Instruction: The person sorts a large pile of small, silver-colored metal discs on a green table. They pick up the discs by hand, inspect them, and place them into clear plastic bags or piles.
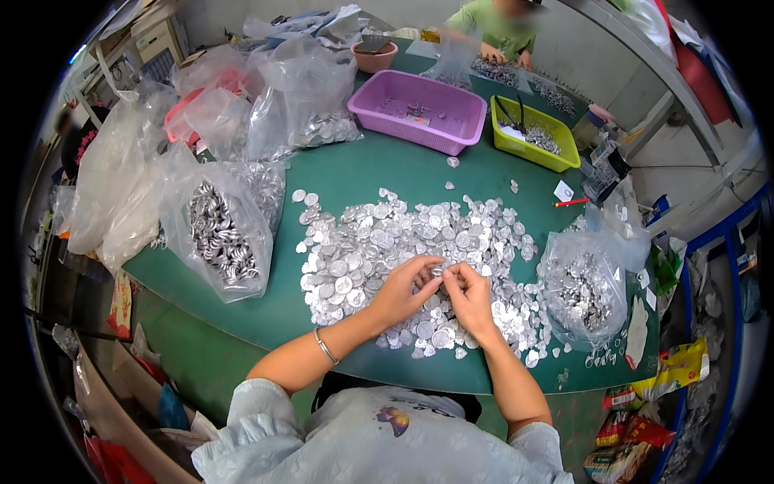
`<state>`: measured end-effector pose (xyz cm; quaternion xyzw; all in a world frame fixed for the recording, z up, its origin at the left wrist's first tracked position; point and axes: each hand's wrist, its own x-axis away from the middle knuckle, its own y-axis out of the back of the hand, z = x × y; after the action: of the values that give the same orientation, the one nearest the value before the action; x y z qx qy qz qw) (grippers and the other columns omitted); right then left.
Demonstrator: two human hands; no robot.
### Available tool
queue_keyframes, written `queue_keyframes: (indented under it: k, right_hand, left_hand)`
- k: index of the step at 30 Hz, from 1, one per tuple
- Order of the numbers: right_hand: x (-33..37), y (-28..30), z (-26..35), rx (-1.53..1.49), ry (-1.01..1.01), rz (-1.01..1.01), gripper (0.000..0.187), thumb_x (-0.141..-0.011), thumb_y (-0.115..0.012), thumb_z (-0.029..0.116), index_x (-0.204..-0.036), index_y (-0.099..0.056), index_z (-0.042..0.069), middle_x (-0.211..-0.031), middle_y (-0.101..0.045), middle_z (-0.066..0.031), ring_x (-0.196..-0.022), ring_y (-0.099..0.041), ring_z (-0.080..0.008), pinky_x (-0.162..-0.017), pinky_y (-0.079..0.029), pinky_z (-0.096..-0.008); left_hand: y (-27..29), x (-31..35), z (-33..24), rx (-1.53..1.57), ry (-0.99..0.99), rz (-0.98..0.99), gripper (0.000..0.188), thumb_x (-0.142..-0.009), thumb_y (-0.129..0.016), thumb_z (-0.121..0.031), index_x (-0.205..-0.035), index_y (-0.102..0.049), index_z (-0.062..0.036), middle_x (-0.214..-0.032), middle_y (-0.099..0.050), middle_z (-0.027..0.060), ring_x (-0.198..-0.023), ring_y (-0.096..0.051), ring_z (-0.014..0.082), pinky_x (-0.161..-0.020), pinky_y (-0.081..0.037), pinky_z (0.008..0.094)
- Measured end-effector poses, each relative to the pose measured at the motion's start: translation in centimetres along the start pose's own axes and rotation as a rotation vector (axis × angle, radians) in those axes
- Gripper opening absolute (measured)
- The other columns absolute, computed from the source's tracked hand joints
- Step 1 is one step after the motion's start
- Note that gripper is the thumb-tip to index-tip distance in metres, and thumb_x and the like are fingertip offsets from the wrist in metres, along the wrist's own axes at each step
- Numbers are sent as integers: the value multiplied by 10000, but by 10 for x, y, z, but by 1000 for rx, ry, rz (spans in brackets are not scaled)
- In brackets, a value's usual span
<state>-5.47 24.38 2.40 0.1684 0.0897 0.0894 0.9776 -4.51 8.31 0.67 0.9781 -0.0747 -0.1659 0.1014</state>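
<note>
Your left hand (401,292) and right hand (471,302) meet over the near middle of the green, smooth-topped surface (322,179), fingertips pinched together on a small silvery metal piece (437,272); its exact shape is too small to tell. Beneath and around them spreads a broad heap of flat, silvery metal pieces (363,234), many of them round, with a few strays at its edges. To the left stands a clear plastic bag filled with silvery ring-like pieces (224,238); to the right, just beside the heap, sits a rounded clear plastic bag of small silvery pieces (584,284). Beyond the heap, you have a purple rectangular plastic basket (399,131) and, to its right, a yellow-green plastic basket (532,153) holding metal pieces and a black-handled tool (520,117). A slim red stick (571,202) lies at the right, farther away than the rounded bag.
</note>
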Motion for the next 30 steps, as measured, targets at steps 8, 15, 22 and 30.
queue_keyframes:
  k: [8, 15, 22, 30]
  right_hand:
    - [4, -3, -1, -42, 38, 0, 182, -899, -563, 128, -821, -557, -37, -573, -535, -62, -527, -451, -76, -482, -361, -277]
    - [3, -3, -4, 12, -27, 62, 209, -902, -560, 159, -823, -559, -34, -545, -503, -69, -513, -433, -86, -475, -351, -285]
    - [4, -4, -8, -31, -33, 50, 188, -891, -569, 136, -820, -572, -38, -540, -490, -58, -512, -405, -74, -465, -328, -277]
    - [4, -3, -9, -53, -59, 69, 186, -891, -578, 137, -831, -584, -39, -562, -509, -33, -534, -411, -54, -473, -331, -258]
  left_hand:
    - [2, 2, -4, -16, -63, -20, 270, -811, -619, 20, -1080, -611, 6, -870, -583, 85, -700, -565, 125, -641, -465, 245]
    - [2, 0, -4, -4, -57, -34, 278, -805, -608, 40, -1080, -617, 3, -862, -582, 82, -708, -569, 122, -648, -470, 239]
    - [3, 0, -4, -3, -52, -14, 283, -803, -617, 36, -1084, -619, 0, -852, -578, 75, -696, -566, 117, -639, -468, 233]
    - [3, 0, -4, 22, -36, -14, 278, -819, -612, 20, -1097, -617, 1, -851, -581, 78, -704, -569, 118, -644, -468, 236]
